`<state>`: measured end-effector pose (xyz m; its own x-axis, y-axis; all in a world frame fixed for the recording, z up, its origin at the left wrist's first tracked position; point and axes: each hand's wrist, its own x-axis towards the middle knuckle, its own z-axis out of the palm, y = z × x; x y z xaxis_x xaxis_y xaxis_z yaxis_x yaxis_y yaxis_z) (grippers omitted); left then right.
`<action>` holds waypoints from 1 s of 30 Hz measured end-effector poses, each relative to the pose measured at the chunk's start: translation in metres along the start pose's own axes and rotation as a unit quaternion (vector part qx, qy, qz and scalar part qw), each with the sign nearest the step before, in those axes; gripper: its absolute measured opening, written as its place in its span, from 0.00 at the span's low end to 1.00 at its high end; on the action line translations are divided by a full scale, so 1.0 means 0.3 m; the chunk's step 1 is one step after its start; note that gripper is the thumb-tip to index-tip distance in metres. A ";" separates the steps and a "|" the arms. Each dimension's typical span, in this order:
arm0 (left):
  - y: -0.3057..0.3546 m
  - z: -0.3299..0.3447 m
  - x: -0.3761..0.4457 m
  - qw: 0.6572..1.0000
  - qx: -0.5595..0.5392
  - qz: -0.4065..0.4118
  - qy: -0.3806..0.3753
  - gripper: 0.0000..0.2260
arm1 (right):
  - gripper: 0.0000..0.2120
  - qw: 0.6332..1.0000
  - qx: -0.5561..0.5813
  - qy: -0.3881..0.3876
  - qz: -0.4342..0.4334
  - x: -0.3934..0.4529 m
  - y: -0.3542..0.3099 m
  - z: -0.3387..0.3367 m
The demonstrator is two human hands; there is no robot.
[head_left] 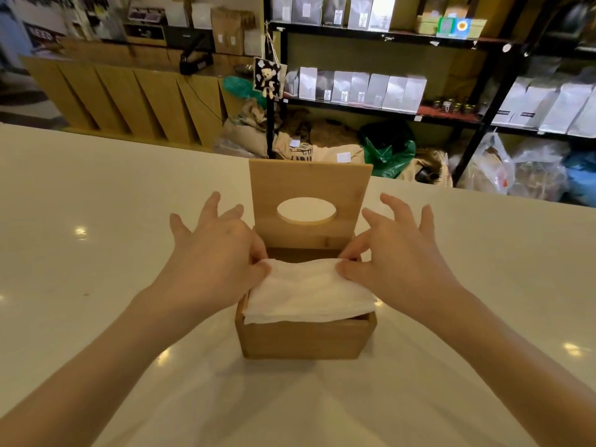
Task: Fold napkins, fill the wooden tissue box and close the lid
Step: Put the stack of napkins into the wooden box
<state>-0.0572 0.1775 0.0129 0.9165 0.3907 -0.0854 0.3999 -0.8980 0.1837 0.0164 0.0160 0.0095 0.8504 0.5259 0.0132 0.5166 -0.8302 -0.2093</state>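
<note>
Wooden tissue box (304, 338) standing on the white bench (96, 221), directly below and between the fingers of both hands. Lid (309, 188) raised upright beyond the fingers, hinged at the far edge of the box, oval opening facing the camera. Stack of folded white napkins (309, 295) lying in the open top of the box, near edge resting on the front wall, far edge raised and gripped. Left hand (213, 253) pinching the far-left corner of the stack between thumb and index finger; remaining left fingers (209, 204) spread and lifted clear, just left of the lid. Right hand (400, 253) pinching the far-right corner of the stack in the same manner; remaining right fingers (392, 201) spread and raised, just right of the lid. Both hands thus closed on the napkins, 1 at each far corner. Dark interior of the box visible past the fingertips, between the stack and the lid. Black shelving with silver pouches (354, 87) well beyond the fingers, behind the bench.
</note>
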 end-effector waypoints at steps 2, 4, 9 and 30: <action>0.006 0.004 0.006 1.000 0.027 -0.001 -0.007 0.07 | 0.09 0.999 -0.038 -0.009 0.003 0.009 -0.012 0.008; 0.009 0.008 0.015 0.999 0.050 0.000 -0.010 0.08 | 0.10 0.998 -0.066 -0.017 0.012 0.020 -0.023 0.019; 0.018 0.028 0.042 0.996 0.085 -0.003 -0.022 0.06 | 0.09 0.993 -0.107 -0.039 0.029 0.044 -0.035 0.036; 0.061 0.040 0.103 0.986 0.144 -0.056 -0.069 0.06 | 0.11 0.990 -0.121 -0.045 0.064 0.084 -0.064 0.047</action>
<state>-0.0216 0.1708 0.0019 0.8496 0.4767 -0.2258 0.4620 -0.8791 -0.1174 0.0266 0.0477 0.0001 0.9035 0.4192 -0.0886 0.4236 -0.9051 0.0365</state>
